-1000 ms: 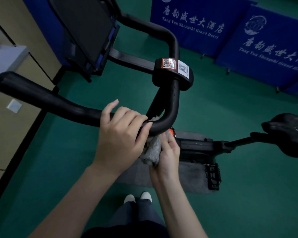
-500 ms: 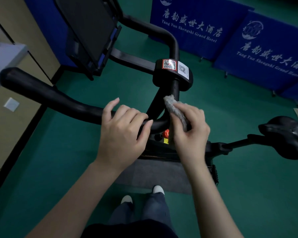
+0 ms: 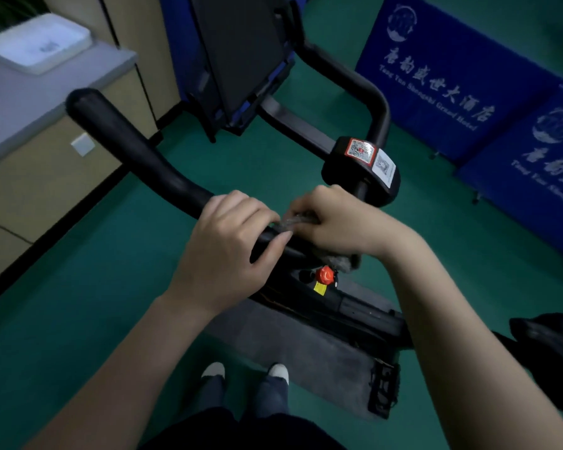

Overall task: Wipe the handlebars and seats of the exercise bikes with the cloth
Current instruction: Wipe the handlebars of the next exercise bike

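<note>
Viewing from the head camera, downward over an exercise bike that stands on a grey mat (image 3: 306, 345) on the green floor (image 3: 78, 287). The left grip (image 3: 228, 245), a bare hand, is clenched round the near arm of the black handlebar (image 3: 137, 151), fingers curled over the top of the bar just beside the bend. The right grip (image 3: 335, 222), likewise bare, is closed on the grey cloth (image 3: 286, 220), pressing it against the handlebar at the bend; the two grips lie almost touching, with a fold of cloth showing between them and a further tuft hanging below the right wrist. Directly beneath that tuft sits a red knob (image 3: 325, 275) with a yellow tag (image 3: 320, 288) under it. Beyond the grips, the central clamp block carries a red-bordered code sticker (image 3: 359, 150) and a white code sticker (image 3: 384, 166); a dark console panel (image 3: 241, 50) rises behind it. The black seat (image 3: 546, 339) appears at the right edge, well apart from the cloth, and a pedal (image 3: 382, 391) lies at the mat's near corner. Blue banners (image 3: 452, 69) with white lettering stand at the upper right. At the upper left, a white tray (image 3: 38, 42) rests on a grey surface (image 3: 46, 89). The person's two white-toed shoes (image 3: 213, 370) show at the bottom.
</note>
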### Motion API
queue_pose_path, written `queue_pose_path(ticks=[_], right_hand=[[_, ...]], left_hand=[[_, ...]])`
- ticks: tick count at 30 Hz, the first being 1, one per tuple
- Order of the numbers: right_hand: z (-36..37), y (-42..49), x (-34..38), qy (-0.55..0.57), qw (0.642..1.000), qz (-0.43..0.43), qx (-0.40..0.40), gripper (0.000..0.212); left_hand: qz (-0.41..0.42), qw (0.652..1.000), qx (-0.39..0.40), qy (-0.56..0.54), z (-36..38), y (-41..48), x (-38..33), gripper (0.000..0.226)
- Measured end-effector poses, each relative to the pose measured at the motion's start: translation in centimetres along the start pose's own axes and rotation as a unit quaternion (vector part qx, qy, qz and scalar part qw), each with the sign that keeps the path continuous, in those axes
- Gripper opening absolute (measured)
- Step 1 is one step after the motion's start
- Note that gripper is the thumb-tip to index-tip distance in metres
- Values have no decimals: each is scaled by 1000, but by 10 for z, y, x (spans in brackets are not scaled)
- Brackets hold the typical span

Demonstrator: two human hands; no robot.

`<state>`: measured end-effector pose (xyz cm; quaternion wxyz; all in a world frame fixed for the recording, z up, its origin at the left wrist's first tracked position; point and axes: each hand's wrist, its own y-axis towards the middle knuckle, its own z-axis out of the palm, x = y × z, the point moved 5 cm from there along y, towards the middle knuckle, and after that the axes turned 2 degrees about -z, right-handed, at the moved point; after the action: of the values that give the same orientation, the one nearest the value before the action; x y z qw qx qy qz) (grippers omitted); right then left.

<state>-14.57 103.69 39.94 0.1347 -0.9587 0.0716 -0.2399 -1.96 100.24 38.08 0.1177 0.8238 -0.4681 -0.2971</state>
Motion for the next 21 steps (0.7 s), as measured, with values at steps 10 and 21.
queue_pose_path(ticks=[10,21], right_hand=[[-9,-14,-25,-35,995,-66,-60,11],[-1,-40,-59,83,929,-86,-351,11]], left_hand=[[-56,997,0,52,5,0,-9,31],[-113,991,-12,70,28,-1,-38,30]])
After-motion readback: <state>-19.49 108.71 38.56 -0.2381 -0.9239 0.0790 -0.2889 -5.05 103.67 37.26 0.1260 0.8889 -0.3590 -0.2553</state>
